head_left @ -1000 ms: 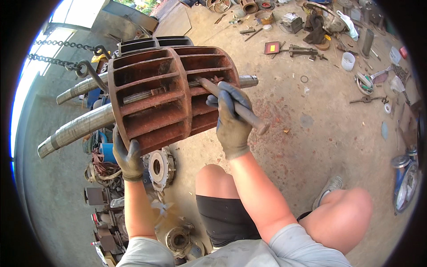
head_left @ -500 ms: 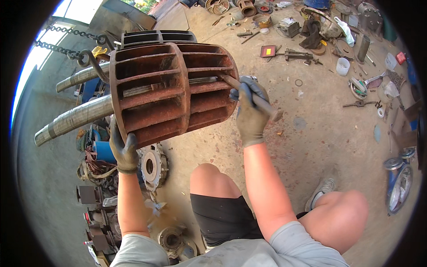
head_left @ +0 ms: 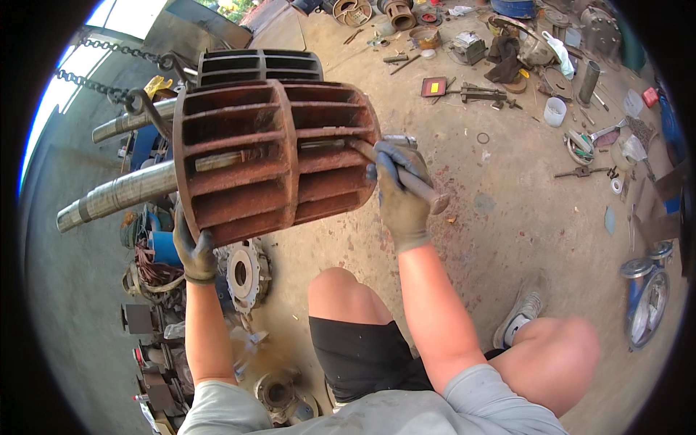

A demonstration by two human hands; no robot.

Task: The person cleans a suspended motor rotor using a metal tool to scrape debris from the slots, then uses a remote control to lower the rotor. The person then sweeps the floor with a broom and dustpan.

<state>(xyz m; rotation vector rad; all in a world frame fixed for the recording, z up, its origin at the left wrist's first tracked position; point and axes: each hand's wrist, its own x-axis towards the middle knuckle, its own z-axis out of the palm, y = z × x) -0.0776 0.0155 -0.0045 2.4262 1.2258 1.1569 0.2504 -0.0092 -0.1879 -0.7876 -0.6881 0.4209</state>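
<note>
Left of centre: rust-red slotted drum [head_left: 288, 161]. Clasped at lower-left rim by left gloved hand [head_left: 194, 257]. Gripped in right gloved hand [head_left: 402, 201], right of centre: metal rod [head_left: 418, 186], tip at a slot. Could skid off if pushed at a slant.

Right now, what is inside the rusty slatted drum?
Between the slats of the drum, part of a metal shaft shows. The slats cover the rest. Whether the rod in the right hand enters is unclear.

Right grip [head_left: 401, 194] around metal rod [head_left: 423, 190]
</note>
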